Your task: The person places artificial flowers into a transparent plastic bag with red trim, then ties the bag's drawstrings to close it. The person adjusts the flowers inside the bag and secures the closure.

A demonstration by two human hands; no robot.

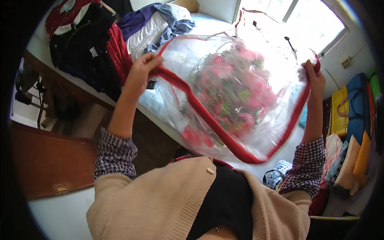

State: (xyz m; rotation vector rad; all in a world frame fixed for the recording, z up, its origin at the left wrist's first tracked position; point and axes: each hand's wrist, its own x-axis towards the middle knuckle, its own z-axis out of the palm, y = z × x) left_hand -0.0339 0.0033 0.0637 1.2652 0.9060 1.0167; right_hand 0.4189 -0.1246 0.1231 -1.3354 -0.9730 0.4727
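Observation:
A large clear plastic storage bag with red fabric edging hangs spread between my two hands. My left hand pinches its edge on the left, thumb against fingers. At the upper right, my right hand grips the opposite part of the red edging. Pink and red artificial-looking flowers with green foliage show through the plastic, blurred by glare; whether they are inside or behind it I cannot tell. Behind the bag is a pale blue bed surface, partly hidden.
Black and red clothes are heaped at the upper left, beside a white pillow and blue cloth. A bright window is at the back right. Cushions, a blue bag and a yellow basket line the right. A wooden door stands left.

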